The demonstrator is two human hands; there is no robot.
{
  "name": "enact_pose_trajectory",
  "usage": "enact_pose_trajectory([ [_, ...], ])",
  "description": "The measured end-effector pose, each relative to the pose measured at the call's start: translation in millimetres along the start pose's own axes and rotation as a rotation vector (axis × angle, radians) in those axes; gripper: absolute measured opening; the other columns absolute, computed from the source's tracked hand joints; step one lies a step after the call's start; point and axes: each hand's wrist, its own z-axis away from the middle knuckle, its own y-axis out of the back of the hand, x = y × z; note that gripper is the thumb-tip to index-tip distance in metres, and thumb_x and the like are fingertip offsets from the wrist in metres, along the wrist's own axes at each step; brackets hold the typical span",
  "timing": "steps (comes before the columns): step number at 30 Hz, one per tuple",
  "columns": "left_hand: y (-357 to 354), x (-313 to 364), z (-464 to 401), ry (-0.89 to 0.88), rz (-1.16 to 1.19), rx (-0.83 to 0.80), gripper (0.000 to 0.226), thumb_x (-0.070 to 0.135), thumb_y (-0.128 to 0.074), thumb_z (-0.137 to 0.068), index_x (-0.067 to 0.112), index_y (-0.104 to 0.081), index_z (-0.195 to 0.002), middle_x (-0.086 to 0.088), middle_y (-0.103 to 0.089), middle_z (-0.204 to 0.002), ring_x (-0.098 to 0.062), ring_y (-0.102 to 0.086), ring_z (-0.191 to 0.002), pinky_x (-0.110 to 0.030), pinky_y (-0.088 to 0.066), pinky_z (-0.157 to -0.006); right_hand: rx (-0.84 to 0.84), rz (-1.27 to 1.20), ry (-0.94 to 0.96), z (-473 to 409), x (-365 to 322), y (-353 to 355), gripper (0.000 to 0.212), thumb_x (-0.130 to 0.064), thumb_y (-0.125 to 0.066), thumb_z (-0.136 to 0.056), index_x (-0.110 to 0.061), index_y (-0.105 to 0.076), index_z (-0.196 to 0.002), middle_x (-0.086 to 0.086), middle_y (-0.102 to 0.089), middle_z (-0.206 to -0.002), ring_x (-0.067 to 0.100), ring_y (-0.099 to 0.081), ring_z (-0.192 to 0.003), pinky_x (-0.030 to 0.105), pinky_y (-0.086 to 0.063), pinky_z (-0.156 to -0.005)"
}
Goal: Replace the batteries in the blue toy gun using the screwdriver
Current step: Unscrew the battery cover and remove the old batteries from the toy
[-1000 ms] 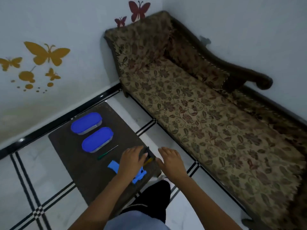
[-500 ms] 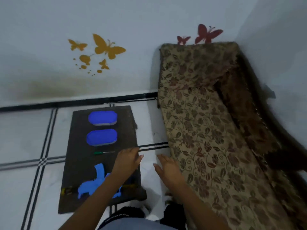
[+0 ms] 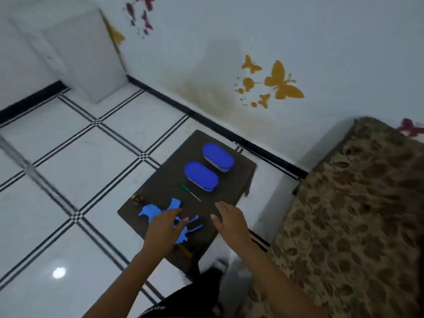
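The blue toy gun lies on a low dark table, near its front edge. My left hand hovers over the gun's middle with fingers spread and straight, hiding part of it. A thin screwdriver with a green handle lies just beyond the gun. My right hand floats open over the table's right front, holding nothing.
Two oval boxes with blue lids sit at the table's far end. A small dark and yellow item lies left of the gun. A patterned sofa stands to the right; white tiled floor spreads to the left.
The view has swung left, so the sofa shifted to the right edge. My left hand now sits over the gun's middle, and both hands stay open.
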Motion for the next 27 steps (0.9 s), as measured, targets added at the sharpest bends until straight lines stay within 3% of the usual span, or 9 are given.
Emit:
enact_pose_trajectory([
  [6, 0.7, -30.0, -24.4, 0.178, 0.012, 0.112, 0.043, 0.037, -0.054, -0.091, 0.006, -0.062, -0.120, -0.014, -0.066, -0.113, -0.033, -0.060, -0.107, -0.040, -0.043, -0.092, -0.181, 0.222, 0.230, -69.8, -8.0, 2.6, 0.047, -0.033, -0.038, -0.099, -0.010, -0.039, -0.140, 0.008, -0.043, -0.145, 0.018, -0.036, -0.137, 0.033, -0.024, -0.114],
  [13, -24.8, -25.3, -38.5, 0.355, -0.084, 0.134, 0.049, 0.034, -0.049, -0.096, 0.008, -0.046, -0.137, -0.011, -0.050, -0.138, -0.028, -0.046, -0.129, -0.039, -0.033, -0.106, -0.383, 0.434, 0.442, -111.4, 6.1, 16.0, 0.054, -0.040, -0.025, -0.098, -0.013, -0.032, -0.144, 0.004, -0.034, -0.151, 0.015, -0.030, -0.140, 0.033, -0.018, -0.115],
  [14, -27.6, -23.7, -37.9, 0.340, -0.109, 0.154, 0.047, 0.031, -0.056, -0.093, 0.006, -0.051, -0.132, -0.012, -0.056, -0.132, -0.028, -0.051, -0.124, -0.040, -0.039, -0.102, -0.391, 0.420, 0.434, -110.7, 9.1, 15.6, 0.053, -0.039, -0.026, -0.098, -0.013, -0.034, -0.143, 0.005, -0.036, -0.150, 0.016, -0.032, -0.139, 0.034, -0.020, -0.115],
  [16, -38.9, -20.1, -40.0, 0.364, -0.122, 0.213, 0.041, 0.025, -0.079, -0.073, 0.003, -0.068, -0.106, -0.013, -0.070, -0.100, -0.029, -0.069, -0.092, -0.040, -0.055, -0.077, -0.370, 0.408, 0.500, -121.2, 15.3, 11.6, 0.052, -0.036, -0.031, -0.094, -0.010, -0.048, -0.135, 0.009, -0.049, -0.140, 0.020, -0.047, -0.130, 0.036, -0.033, -0.108],
  [17, -46.9, -18.3, -41.8, 0.395, -0.155, 0.228, 0.039, 0.025, -0.085, -0.061, 0.003, -0.072, -0.092, -0.012, -0.072, -0.085, -0.027, -0.072, -0.076, -0.038, -0.057, -0.064, -0.352, 0.408, 0.544, -131.1, 20.6, 6.4, 0.049, -0.035, -0.036, -0.090, -0.009, -0.059, -0.124, 0.011, -0.060, -0.129, 0.022, -0.059, -0.118, 0.037, -0.044, -0.099],
  [19, -66.7, -12.9, -41.5, 0.485, -0.195, 0.270, 0.041, 0.026, -0.090, -0.051, 0.006, -0.073, -0.082, -0.010, -0.072, -0.076, -0.024, -0.071, -0.066, -0.035, -0.056, -0.055, -0.385, 0.397, 0.615, -146.8, 32.3, -8.8, 0.039, -0.030, -0.046, -0.089, -0.007, -0.065, -0.115, 0.011, -0.066, -0.118, 0.023, -0.065, -0.107, 0.037, -0.051, -0.089],
  [22, -100.6, -12.4, -46.3, 0.594, -0.166, 0.289, 0.044, 0.024, -0.086, -0.061, 0.002, -0.071, -0.096, -0.017, -0.072, -0.093, -0.032, -0.070, -0.084, -0.042, -0.055, -0.071, -0.551, 0.472, 0.671, -164.7, 38.5, -30.0, 0.043, -0.028, -0.037, -0.099, -0.009, -0.042, -0.138, 0.009, -0.045, -0.143, 0.023, -0.044, -0.131, 0.035, -0.033, -0.106],
  [25, -137.6, -15.8, -56.3, 0.670, -0.058, 0.282, 0.047, 0.035, -0.062, -0.078, 0.001, -0.067, -0.110, -0.019, -0.067, -0.110, -0.036, -0.065, -0.101, -0.048, -0.050, -0.085, -0.564, 0.443, 0.684, -183.1, 48.0, -54.8, 0.044, -0.029, -0.037, -0.099, -0.008, -0.041, -0.138, 0.010, -0.046, -0.142, 0.026, -0.044, -0.129, 0.036, -0.034, -0.105],
  [27, -164.1, -25.1, -65.0, 0.684, -0.010, 0.240, 0.055, 0.044, -0.046, -0.080, 0.004, -0.068, -0.110, -0.018, -0.068, -0.111, -0.034, -0.065, -0.102, -0.048, -0.051, -0.086, -0.583, 0.428, 0.695, -193.8, 55.4, -74.4, 0.044, -0.029, -0.036, -0.099, -0.008, -0.043, -0.137, 0.010, -0.048, -0.139, 0.026, -0.046, -0.126, 0.037, -0.037, -0.105],
])
